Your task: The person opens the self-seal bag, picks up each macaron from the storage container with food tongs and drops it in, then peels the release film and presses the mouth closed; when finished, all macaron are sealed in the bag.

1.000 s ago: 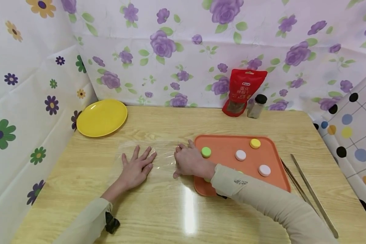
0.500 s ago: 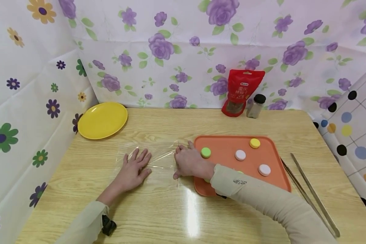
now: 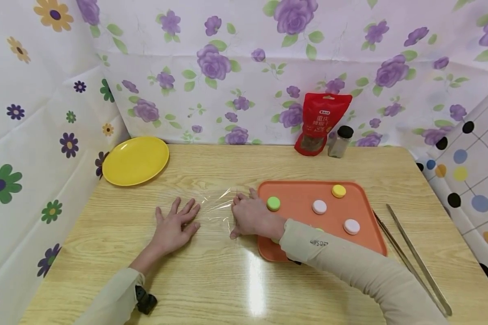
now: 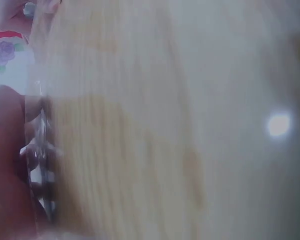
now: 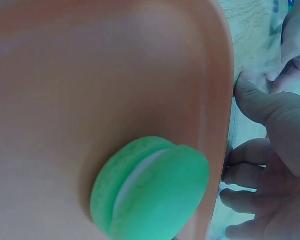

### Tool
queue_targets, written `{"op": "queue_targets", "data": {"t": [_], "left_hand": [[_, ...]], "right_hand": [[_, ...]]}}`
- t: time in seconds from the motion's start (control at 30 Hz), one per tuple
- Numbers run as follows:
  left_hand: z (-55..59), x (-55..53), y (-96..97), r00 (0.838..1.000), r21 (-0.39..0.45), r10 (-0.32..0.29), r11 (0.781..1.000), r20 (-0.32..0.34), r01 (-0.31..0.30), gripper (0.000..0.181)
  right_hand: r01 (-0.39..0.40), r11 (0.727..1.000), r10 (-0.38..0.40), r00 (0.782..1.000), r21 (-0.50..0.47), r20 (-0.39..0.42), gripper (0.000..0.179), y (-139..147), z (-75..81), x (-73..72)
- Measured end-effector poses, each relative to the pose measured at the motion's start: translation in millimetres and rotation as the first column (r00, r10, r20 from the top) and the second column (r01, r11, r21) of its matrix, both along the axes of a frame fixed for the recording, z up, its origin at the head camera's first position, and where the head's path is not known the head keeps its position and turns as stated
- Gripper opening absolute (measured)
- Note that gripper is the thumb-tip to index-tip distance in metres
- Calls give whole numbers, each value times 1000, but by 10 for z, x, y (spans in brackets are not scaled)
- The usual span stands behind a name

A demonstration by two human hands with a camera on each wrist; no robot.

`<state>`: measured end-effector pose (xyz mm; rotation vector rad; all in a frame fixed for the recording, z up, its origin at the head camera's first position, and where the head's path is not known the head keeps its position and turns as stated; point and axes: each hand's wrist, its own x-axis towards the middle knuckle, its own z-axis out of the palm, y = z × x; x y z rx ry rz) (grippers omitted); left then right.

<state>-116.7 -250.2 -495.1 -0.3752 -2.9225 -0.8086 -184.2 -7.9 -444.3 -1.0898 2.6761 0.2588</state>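
Note:
Thin clear plastic film (image 3: 215, 212), creased and shining, lies on the wooden table between the two hands. My left hand (image 3: 174, 232) rests palm down at the film's left part, fingers spread. At its right edge my right hand (image 3: 250, 216) presses down with the fingertips, the thumb held apart; the right wrist view shows these separated, slightly bent fingers (image 5: 242, 175) beside the tray. That orange tray (image 3: 305, 182) lies under the right wrist and sleeve. It bears several macarons: green (image 3: 274, 203), yellow (image 3: 339, 191) and pale pink (image 3: 319, 207); the sleeve partly hides some.
A yellow plate (image 3: 136, 161) sits at the back left. Against the flowered back cloth stand a red pouch (image 3: 323, 117) and a small black-capped jar (image 3: 340, 142). Long metal tongs (image 3: 419, 259) lie right of the tray.
My left hand has slid a little to the left and toward me over the film, which went from fairly flat to creased. The right hand has stayed at the film's right edge.

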Motion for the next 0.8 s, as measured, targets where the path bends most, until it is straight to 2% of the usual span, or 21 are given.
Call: {"op": "queue_targets", "data": {"t": [0.17, 0.27, 0.43, 0.5, 0.63, 0.73, 0.8], "left_hand": [[13, -5, 26, 999, 104, 43, 994, -28, -39, 40], [25, -16, 35, 997, 199, 71, 978, -33, -63, 33], [25, -23, 43, 994, 356, 96, 931, -44, -75, 26], [8, -16, 44, 993, 383, 100, 921, -59, -70, 25], [-25, -1, 58, 989, 436, 104, 899, -102, -50, 23], [-31, 1, 66, 987, 507, 112, 861, -119, -37, 19], [43, 30, 96, 986, 552, 116, 833, -119, -31, 16]], "right_hand": [[-9, 1000, 9, 1000, -14, 4, 78, 14, -1, 6], [-14, 1000, 14, 1000, -19, 6, 78, 15, -6, 7], [-28, 999, 28, 1000, -29, 2, 81, 32, -28, -4], [-42, 998, 42, 999, -42, -5, 81, 51, -33, -9], [-89, 991, 88, 996, -97, -12, 69, 125, -24, -13], [-121, 982, 123, 992, -148, 7, 61, 210, -23, -35], [-128, 971, 138, 990, -200, 33, 63, 294, 28, -39]]}}
